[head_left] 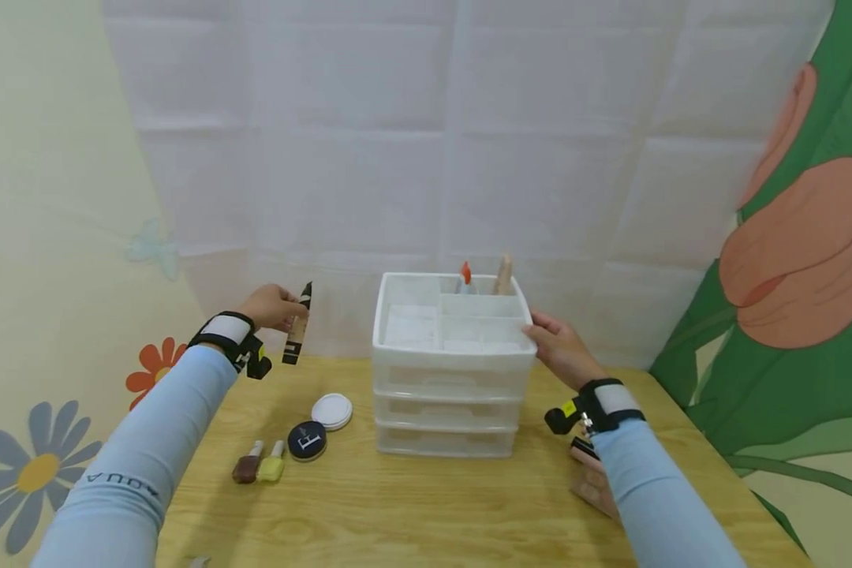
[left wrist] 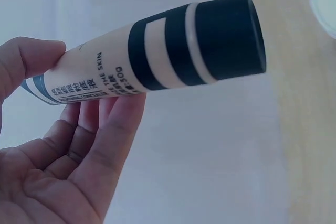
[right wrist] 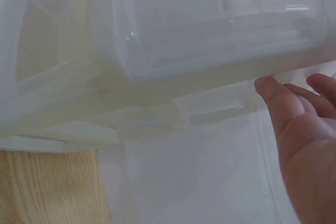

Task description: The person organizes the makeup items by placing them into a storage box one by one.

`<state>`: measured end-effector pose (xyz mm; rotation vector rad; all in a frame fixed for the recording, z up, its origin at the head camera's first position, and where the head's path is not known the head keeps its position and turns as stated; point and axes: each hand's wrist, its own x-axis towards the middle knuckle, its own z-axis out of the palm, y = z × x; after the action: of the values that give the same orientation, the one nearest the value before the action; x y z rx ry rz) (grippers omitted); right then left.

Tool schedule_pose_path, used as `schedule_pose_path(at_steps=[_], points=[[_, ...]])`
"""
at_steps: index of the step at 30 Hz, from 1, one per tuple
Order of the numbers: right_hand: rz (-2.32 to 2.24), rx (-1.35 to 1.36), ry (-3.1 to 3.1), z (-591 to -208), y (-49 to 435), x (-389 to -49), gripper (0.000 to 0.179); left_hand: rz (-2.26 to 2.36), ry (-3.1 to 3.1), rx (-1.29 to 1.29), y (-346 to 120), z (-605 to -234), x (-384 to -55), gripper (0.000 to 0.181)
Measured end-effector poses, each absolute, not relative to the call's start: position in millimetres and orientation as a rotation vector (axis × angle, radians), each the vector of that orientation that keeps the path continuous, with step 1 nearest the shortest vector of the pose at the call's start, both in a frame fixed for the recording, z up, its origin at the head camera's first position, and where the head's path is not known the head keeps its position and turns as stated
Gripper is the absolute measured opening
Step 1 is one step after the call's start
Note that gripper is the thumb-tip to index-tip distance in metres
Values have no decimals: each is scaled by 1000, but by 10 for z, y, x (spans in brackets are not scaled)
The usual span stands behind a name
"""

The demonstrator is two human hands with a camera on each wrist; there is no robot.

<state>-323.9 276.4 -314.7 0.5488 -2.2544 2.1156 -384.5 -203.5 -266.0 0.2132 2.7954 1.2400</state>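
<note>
Mid-frame, I see gap left of white plastic drawers (head_left: 446, 412); left hand (head_left: 268, 308) pinches beige-black tube (head_left: 297, 334); relaxed right hand (head_left: 565, 351) touches rim (head_left: 454, 352).

I have left arm (head_left: 149, 442) stretched forward, left hand (head_left: 273, 308) pinching with thumb and fingers; right arm (head_left: 663, 489) also reaches, right hand (head_left: 563, 347) loosely bent.
</note>
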Motion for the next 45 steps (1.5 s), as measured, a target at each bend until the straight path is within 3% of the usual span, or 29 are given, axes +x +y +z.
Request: schedule_pose_path(at_steps=[7,30,45], points=[[2081,521,-2295,-3120,2804,-3248,61,1301,2795,331,-1905,-2249,-3710,19],[2113,497,-2282,-3102,2879,-3233,61,1408,2758,557,-1358,-1412,-3455,23],[2104,487,-2259,-3120,2797,-3222,59,1510,2610,728,-824,-1296,-3465,29]])
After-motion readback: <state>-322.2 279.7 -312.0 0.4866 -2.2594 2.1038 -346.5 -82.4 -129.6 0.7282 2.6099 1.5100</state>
